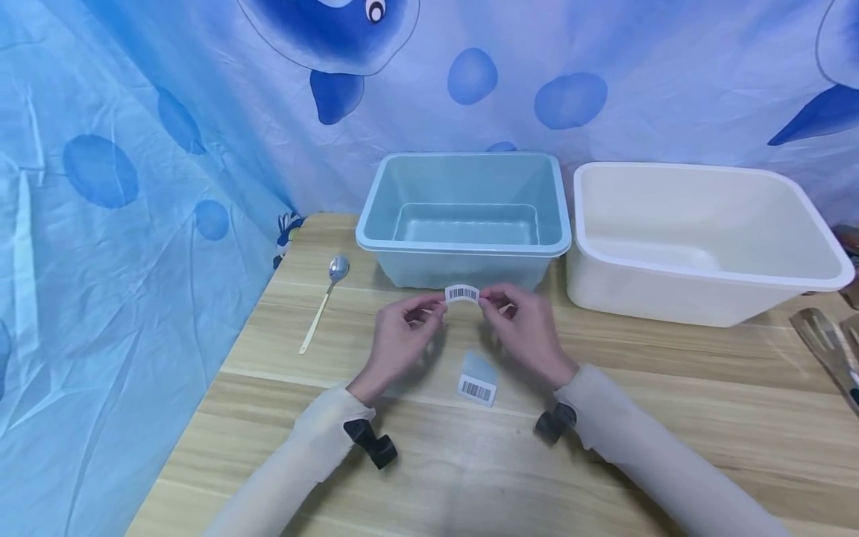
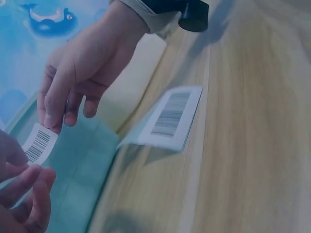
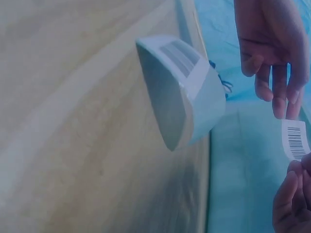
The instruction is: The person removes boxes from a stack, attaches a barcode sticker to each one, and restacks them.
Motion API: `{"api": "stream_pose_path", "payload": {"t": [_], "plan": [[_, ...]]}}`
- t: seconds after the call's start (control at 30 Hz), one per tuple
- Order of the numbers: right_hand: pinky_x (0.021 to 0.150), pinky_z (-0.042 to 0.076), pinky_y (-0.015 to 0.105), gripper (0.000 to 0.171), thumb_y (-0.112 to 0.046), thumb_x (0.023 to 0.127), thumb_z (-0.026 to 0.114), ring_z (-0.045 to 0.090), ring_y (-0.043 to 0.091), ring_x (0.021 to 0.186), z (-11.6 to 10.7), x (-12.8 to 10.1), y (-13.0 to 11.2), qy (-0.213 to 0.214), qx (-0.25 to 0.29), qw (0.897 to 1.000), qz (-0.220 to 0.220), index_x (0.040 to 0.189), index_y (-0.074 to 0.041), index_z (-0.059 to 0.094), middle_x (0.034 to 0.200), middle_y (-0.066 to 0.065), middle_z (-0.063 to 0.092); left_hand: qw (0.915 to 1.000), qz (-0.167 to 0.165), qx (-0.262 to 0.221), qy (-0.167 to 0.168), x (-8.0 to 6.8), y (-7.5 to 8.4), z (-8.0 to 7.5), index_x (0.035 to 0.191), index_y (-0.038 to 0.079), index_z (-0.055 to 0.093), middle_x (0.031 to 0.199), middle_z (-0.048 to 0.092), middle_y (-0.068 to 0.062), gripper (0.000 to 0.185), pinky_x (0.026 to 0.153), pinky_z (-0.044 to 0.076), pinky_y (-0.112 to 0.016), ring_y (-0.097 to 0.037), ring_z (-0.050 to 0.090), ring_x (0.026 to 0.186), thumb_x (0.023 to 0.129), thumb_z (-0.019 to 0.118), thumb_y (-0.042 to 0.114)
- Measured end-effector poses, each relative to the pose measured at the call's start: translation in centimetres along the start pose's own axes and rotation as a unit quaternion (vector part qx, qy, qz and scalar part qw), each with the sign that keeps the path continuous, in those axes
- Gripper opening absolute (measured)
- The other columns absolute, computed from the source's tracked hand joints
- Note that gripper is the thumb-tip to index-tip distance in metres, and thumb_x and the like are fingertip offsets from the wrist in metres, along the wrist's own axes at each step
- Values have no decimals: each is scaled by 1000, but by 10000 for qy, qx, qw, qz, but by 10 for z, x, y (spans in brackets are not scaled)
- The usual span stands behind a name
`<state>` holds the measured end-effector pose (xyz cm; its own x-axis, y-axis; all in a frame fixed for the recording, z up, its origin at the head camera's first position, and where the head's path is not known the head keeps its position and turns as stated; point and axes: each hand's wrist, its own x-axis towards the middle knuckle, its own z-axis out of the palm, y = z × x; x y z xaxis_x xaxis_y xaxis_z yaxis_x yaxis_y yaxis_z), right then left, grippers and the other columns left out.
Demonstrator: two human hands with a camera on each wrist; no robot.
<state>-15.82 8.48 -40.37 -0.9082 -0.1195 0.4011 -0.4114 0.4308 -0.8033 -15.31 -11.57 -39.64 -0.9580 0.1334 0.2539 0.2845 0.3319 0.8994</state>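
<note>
A white barcode sticker [image 1: 461,293] is stretched between both hands, bowed slightly upward, close to the front wall of the light blue bin [image 1: 463,248]. My left hand [image 1: 401,332] pinches its left end between thumb and fingers. At the other end, my right hand [image 1: 522,324] pinches the sticker the same way. Whether the sticker touches the bin I cannot tell. Below the hands, a backing sheet [image 1: 479,365] with a second barcode sticker [image 1: 477,390] on it lies on the table, its edges curling up in the right wrist view.
A spoon [image 1: 324,304] with a pale handle lies left of the hands. The white bin [image 1: 711,291] stands right of the blue one. Slotted utensils [image 1: 822,343] are at the table's right edge. A blue patterned curtain [image 1: 101,298] hangs behind and along the left.
</note>
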Motion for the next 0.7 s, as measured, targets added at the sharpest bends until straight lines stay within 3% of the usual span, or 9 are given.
{"api": "stream_pose_path", "payload": {"t": [0.2,0.5,0.7], "plan": [[58,55,24,18,-5,89,66,66,16,71,4,10,4,-121,8,9999,-76,106,-3,70,89,11,73,9994,188,157,-242,12,-8,-2,117,1,67,96,74,-18,33,69,58,-22,-28,72,80,85,63,-5],[64,57,25,21,-3,89,64,68,21,78,9,16,8,-121,-151,9998,-68,109,-1,69,97,14,73,9986,2,118,-516,21,-13,-1,125,3,62,101,71,-22,38,51,53,-23,-36,70,77,88,61,-4],[66,57,26,23,-3,90,62,69,20,79,11,18,10,-145,-264,9995,-16,112,-1,68,98,13,72,9986,-83,27,-529,23,-15,-2,126,2,61,101,71,-24,40,53,52,-17,-37,70,77,87,62,-6]]}}
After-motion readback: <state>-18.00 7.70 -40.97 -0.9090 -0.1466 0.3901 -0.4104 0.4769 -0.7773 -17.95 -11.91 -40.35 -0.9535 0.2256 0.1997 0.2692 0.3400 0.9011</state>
